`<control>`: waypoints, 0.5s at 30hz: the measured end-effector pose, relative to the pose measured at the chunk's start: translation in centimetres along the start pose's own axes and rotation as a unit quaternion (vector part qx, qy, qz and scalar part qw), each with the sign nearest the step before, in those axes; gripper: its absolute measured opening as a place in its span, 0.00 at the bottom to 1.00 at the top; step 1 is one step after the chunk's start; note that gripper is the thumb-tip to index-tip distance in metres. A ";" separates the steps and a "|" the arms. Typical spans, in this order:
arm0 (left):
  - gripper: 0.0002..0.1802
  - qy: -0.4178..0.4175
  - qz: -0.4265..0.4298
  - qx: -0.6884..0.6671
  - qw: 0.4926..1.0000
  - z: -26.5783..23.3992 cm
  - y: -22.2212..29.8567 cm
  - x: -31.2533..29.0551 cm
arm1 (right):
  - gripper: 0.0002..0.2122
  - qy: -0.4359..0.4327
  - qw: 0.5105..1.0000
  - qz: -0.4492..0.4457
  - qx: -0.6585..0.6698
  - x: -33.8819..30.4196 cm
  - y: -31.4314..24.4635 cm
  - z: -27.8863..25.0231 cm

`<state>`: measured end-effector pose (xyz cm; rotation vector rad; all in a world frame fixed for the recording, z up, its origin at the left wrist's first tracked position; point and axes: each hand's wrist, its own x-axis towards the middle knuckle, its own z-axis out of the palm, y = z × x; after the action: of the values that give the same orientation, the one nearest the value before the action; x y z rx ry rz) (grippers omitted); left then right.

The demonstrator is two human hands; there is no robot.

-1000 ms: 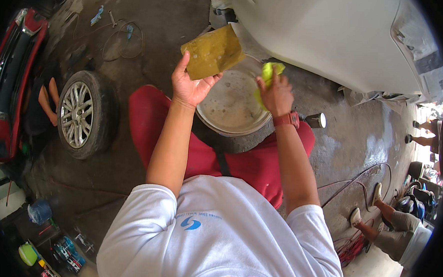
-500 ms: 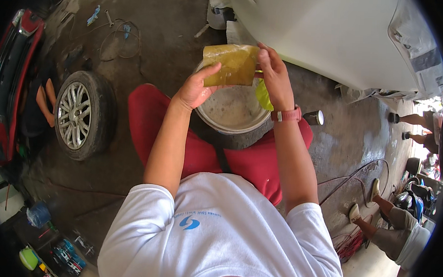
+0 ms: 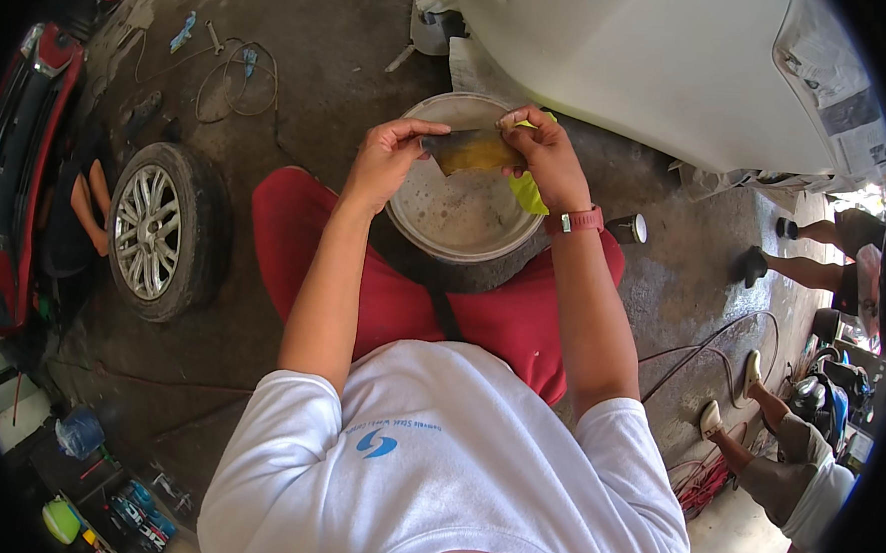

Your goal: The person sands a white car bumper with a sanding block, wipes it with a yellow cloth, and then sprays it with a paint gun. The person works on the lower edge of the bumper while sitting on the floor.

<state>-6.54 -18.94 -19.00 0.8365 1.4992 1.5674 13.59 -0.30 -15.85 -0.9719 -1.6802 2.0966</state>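
A small sheet of sandpaper (image 3: 477, 156), yellow-brown on one face and dark on the other, is stretched between my hands above a round pale bucket (image 3: 427, 242). My left hand (image 3: 381, 161) pinches its left end between thumb and fingers. The right end is gripped by my right hand (image 3: 549, 164), and the sheet curls over so both faces show. Cloudy greyish water lies in the bucket between my knees. A bright yellow-green cloth (image 3: 530, 192) hangs at the bucket's right side, partly behind my right hand.
A white vehicle panel (image 3: 675, 58) edged with newspaper rises at far right. On the left, a wheel (image 3: 160, 232) stands near a person's arm and a red bumper (image 3: 8, 174). A dark cup (image 3: 626, 229) sits by my right knee. Hoses cross the floor; people stand at right.
The sandpaper has tipped and curled from a broad yellow face to a narrow strip showing its dark side. Both hands have shifted, and more of the bucket shows.
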 end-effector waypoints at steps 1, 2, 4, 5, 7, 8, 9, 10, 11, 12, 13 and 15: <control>0.16 0.017 0.008 0.034 0.999 0.2 0.1 0.0 | 0.07 -0.019 1.000 0.009 0.007 0.2 -0.1 -0.2; 0.15 0.021 0.053 0.076 0.996 0.3 0.2 -0.1 | 0.09 -0.037 0.999 0.017 0.015 0.2 -0.2 -0.3; 0.16 0.025 0.138 0.157 0.978 0.5 0.7 -0.4 | 0.11 -0.023 0.998 0.031 0.046 0.1 -0.2 -0.4; 0.15 0.015 0.134 0.157 0.978 0.5 1.0 -0.5 | 0.13 -0.016 0.997 0.037 0.062 0.0 -0.2 -0.4; 0.19 -0.001 0.150 0.142 0.978 0.7 1.5 -0.7 | 0.12 -0.012 1.000 -0.016 0.022 -0.4 0.0 -0.2; 0.21 -0.009 0.100 0.036 0.994 0.9 1.8 -0.8 | 0.12 -0.033 0.998 -0.058 0.014 -0.6 0.2 -0.1; 0.26 0.005 0.036 -0.079 0.996 1.1 1.9 -0.9 | 0.12 -0.022 0.998 -0.048 0.029 -0.6 0.3 0.0; 0.32 0.005 -0.035 -0.191 0.981 1.4 2.0 -1.0 | 0.11 -0.036 0.996 -0.052 0.057 -0.5 0.5 0.1; 0.35 -0.028 -0.047 -0.266 0.962 1.7 2.1 -1.1 | 0.11 -0.043 0.994 -0.056 0.085 -0.4 0.7 0.3; 0.39 -0.075 -0.065 -0.339 0.936 2.1 2.0 -1.2 | 0.11 -0.065 0.992 -0.054 0.092 -0.3 0.9 0.5; 0.43 -0.094 -0.101 -0.401 0.906 2.4 1.9 -1.3 | 0.11 -0.080 0.990 -0.054 0.098 -0.1 1.2 0.8; 0.40 -0.168 -0.126 -0.423 0.881 3.0 1.4 -1.6 | 0.11 -0.087 0.992 -0.066 0.067 0.3 1.8 1.1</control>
<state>-3.29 -18.89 -17.25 0.3432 0.5297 1.5576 13.00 -1.45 -17.51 -0.6355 -1.6085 2.2260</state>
